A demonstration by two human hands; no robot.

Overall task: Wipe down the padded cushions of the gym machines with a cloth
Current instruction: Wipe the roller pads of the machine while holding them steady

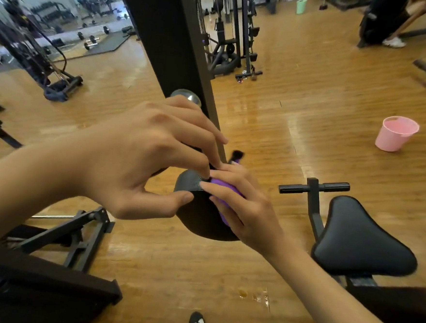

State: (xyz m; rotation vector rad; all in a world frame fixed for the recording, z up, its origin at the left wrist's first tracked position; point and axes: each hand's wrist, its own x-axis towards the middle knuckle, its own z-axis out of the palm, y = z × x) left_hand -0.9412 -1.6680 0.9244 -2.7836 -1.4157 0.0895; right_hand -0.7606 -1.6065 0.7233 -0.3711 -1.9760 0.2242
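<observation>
A round black padded roller cushion sits in the middle of the head view, on a black machine column. My left hand grips the cushion's near end, thumb under its rim and fingers curled over the top. My right hand presses a purple cloth against the cushion's top, fingers spread over the cloth. Most of the cloth is hidden under that hand. A black padded seat stands to the right, apart from both hands.
The black column rises just behind my left hand. A pink bucket stands on the wood floor at right. A black T-handle bar sits by the seat. Machine frames lie lower left. A person's leg shows far right.
</observation>
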